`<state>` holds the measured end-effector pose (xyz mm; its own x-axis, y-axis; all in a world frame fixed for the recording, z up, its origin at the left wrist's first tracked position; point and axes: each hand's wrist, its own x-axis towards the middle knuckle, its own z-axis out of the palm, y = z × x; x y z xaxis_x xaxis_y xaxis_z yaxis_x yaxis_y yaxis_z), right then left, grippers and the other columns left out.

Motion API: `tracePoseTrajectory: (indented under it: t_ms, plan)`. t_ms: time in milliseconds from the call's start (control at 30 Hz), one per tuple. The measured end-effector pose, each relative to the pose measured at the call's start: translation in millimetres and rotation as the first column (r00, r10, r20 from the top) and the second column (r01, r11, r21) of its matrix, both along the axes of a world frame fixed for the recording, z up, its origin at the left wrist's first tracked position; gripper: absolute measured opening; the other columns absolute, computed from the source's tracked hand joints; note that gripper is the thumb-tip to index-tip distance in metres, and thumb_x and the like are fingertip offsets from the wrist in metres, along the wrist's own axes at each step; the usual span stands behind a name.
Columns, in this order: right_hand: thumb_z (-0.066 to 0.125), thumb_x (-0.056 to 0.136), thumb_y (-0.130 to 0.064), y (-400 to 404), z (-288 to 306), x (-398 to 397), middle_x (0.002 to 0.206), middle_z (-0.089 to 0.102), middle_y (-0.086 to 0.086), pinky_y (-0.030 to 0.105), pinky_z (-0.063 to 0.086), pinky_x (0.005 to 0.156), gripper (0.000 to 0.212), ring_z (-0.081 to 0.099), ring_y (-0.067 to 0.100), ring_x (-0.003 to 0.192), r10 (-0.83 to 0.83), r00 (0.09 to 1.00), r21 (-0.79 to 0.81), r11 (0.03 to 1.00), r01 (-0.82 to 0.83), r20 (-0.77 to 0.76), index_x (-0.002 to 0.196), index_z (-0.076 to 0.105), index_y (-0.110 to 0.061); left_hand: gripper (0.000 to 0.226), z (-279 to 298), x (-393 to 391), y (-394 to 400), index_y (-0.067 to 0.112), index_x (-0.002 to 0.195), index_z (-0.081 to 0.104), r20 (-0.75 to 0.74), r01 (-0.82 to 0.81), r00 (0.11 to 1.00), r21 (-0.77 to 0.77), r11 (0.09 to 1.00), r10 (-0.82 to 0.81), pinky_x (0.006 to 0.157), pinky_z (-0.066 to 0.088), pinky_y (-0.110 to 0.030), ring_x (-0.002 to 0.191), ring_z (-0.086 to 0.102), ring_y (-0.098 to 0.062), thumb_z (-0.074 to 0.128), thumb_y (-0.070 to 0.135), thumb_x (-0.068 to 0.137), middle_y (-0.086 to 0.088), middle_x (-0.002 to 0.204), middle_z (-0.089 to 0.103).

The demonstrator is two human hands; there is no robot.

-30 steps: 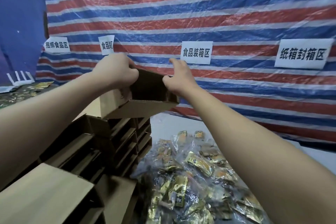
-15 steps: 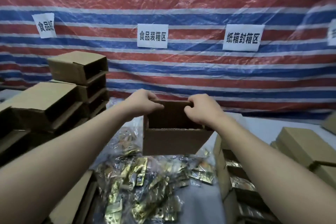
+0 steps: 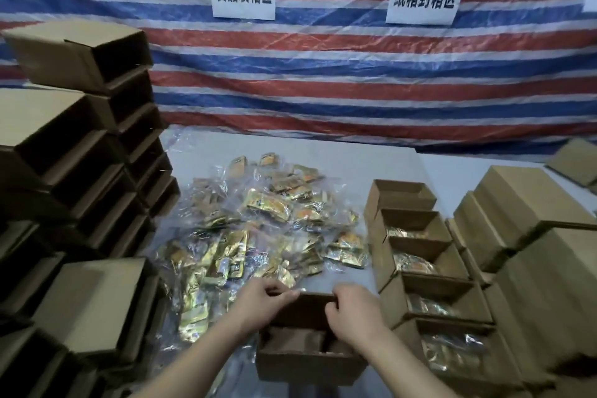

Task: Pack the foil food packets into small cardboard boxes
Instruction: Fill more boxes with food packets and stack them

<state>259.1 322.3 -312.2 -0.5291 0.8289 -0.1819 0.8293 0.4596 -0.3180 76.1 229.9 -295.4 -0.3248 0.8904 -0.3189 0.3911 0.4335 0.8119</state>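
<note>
An open, empty small cardboard box sits on the table right in front of me. My left hand grips its far rim at the left, and my right hand grips the same rim at the right. Just beyond the box lies a heap of gold foil food packets in clear wrap. To the right runs a row of open boxes; several of them hold foil packets.
Stacks of empty open boxes fill the left side, lying on their sides. Closed boxes are piled at the right. A striped tarp with paper signs hangs behind the white table.
Both hands have carried the empty box from the top of the left stack across and down onto the table in front of the packet heap. My view has swung right and down.
</note>
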Motion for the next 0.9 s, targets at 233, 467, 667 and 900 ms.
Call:
tracePoseTrajectory:
  t_ms: [233,467,667,900]
  plan:
    - [0.044,0.090,-0.030,-49,-51,4,0.099,0.060,0.000,0.031,0.047,0.078,0.010,0.056,0.020,0.096,0.019,1.000,-0.075,0.997,-0.017,0.021,0.088,0.052,-0.024,0.015,-56,4,-41,0.021,0.079,0.076,0.017,-0.054,0.998,-0.057,0.997,0.055,0.054,0.045,-0.007,0.072,0.063,-0.002,0.075,0.035,0.084,0.003,0.081,0.072]
    - [0.043,0.093,-0.024,-74,-75,0,0.111,0.060,0.001,0.032,0.045,0.089,0.021,0.052,0.021,0.111,0.040,0.998,-0.085,0.996,-0.036,0.039,0.106,0.059,-0.018,0.009,-90,4,-70,0.031,0.084,0.070,-0.033,-0.063,0.998,-0.046,0.997,0.061,0.068,0.046,-0.008,0.080,0.062,0.004,0.072,0.039,0.086,0.016,0.081,0.068]
    - [0.040,0.097,-0.025,-96,-93,3,0.118,0.054,-0.002,0.032,0.042,0.092,0.022,0.045,0.019,0.116,0.083,0.994,-0.062,0.995,-0.078,0.073,0.115,0.052,-0.021,0.012,-113,8,-85,0.029,0.081,0.066,-0.092,-0.068,0.993,0.008,0.998,0.068,0.072,0.047,-0.015,0.078,0.059,0.005,0.070,0.038,0.087,0.014,0.081,0.066]
    - [0.040,0.097,-0.029,-99,-98,4,0.114,0.053,-0.007,0.030,0.042,0.088,0.018,0.046,0.017,0.114,0.058,0.997,-0.024,0.998,-0.057,0.050,0.109,0.052,-0.024,0.018,-124,9,-88,0.027,0.084,0.064,-0.116,-0.081,0.990,0.030,0.996,0.084,0.077,0.049,-0.024,0.081,0.057,-0.002,0.066,0.044,0.088,0.010,0.085,0.063]
